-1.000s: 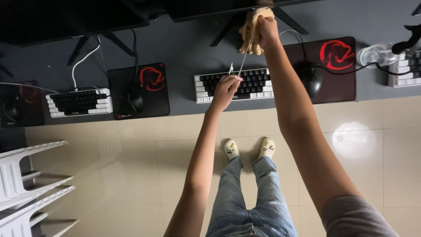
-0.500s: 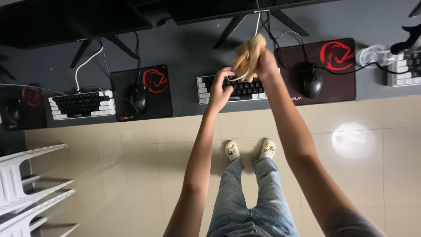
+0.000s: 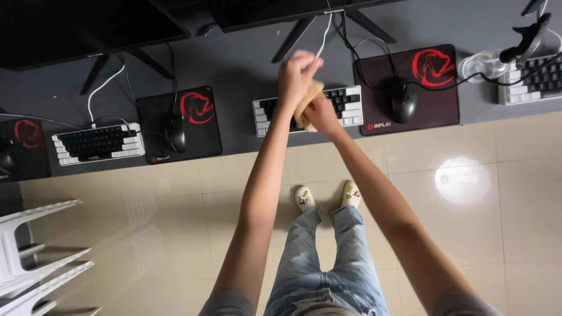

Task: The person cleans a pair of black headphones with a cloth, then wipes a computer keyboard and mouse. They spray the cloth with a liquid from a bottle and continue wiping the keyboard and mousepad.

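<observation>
Grey desk [image 3: 246, 64] spans the top of the frame. At upper centre, over the keyboard [image 3: 351, 105], the left hand [image 3: 297, 75] pinches a white cable [image 3: 324, 36]; the right hand [image 3: 321, 113] grips a tan cloth [image 3: 307, 105] just below it.

We have both arms stretched forward and up, forearms bare, converging so the hands meet in front of us. Our left hand [image 3: 297, 73] sits highest, wrist bent, fingers curled closed with the knuckles turned toward us. Our right hand [image 3: 321, 113] is tucked just below and beside it, also clenched, the two hands touching or nearly so. Our left arm runs almost straight; our right arm comes in on a slant from the lower right. Below, we stand, feet together.
</observation>
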